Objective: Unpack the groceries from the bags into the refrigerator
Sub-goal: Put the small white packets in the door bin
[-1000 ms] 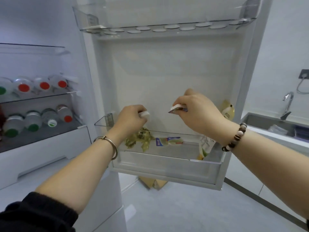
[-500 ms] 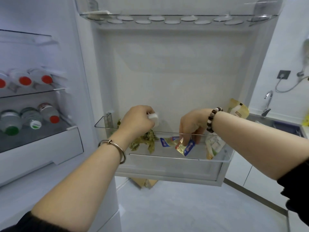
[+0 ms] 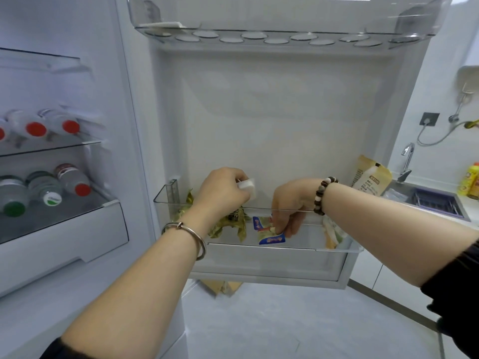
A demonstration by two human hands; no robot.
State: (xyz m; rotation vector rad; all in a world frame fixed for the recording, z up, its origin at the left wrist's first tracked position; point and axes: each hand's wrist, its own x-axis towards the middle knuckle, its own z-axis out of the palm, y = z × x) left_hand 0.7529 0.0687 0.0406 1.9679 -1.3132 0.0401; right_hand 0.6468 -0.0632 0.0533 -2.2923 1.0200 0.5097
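The refrigerator door stands open in front of me with a clear door bin (image 3: 272,263) at hand height. My right hand (image 3: 290,203) reaches down into the bin and pinches a small blue and yellow packet (image 3: 272,239) near its floor. A second blue packet (image 3: 259,224) lies just left of it. My left hand (image 3: 220,193) hovers over the bin's left part and grips a small white packet (image 3: 247,186). Green-gold wrapped items (image 3: 230,225) lie under that hand. A tall tan pouch (image 3: 372,178) leans at the bin's right end.
An upper door shelf with egg hollows (image 3: 272,38) hangs above. On the left, glass shelves hold lying bottles with red caps (image 3: 36,129) and green and red caps (image 3: 44,189). A sink with a faucet (image 3: 407,161) and a purple rack sits to the right. A cardboard box (image 3: 220,286) lies on the floor below the door.
My right hand went from above the bin down into it with the blue and yellow packet. The left hand stayed over the bin's left part, holding the white packet.
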